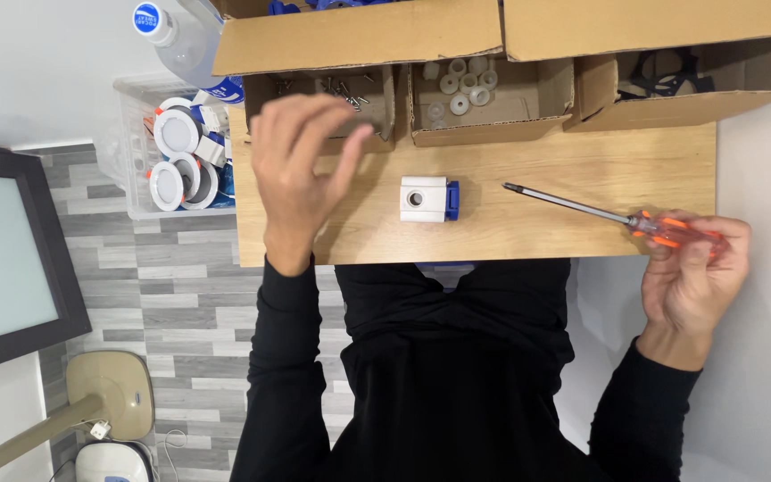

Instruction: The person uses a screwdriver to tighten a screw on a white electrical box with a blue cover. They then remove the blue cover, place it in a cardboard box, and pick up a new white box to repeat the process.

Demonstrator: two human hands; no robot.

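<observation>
right hand [693, 268] grips orange-handled screwdriver [617, 217], shaft pointing left at white-blue block [427, 198]; left hand [301, 165], nearer it, hovers with fingers loosely curled, apparently empty.

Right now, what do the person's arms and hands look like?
Both arms wear long, plain black sleeves that end at the wrists. The left hand and right hand are bare, with no gloves, and no rings or watch that I can see.
</observation>
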